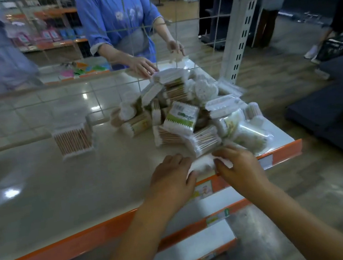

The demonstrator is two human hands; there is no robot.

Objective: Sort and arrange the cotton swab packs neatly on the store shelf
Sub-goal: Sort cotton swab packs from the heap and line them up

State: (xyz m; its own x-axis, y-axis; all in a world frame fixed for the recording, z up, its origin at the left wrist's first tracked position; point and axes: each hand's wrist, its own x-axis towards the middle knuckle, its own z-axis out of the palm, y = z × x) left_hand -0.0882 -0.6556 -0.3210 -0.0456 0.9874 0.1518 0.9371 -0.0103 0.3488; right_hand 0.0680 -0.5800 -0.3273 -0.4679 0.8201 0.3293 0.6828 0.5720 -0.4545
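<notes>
Both hands, left hand (170,173) and right hand (237,166), grip one white swab pack (203,164) at the shelf (70,184) front edge, just before the jumbled pile of packs (186,115) (a single pack (73,141) stands apart, left).

You had even, fairly dim indoor light; overhead lamps glared in white spots on the glossy shelf (44,187). Beyond the shelf the background was soft, motion blur smeared everything, and straight lines bowed near the edges.
</notes>
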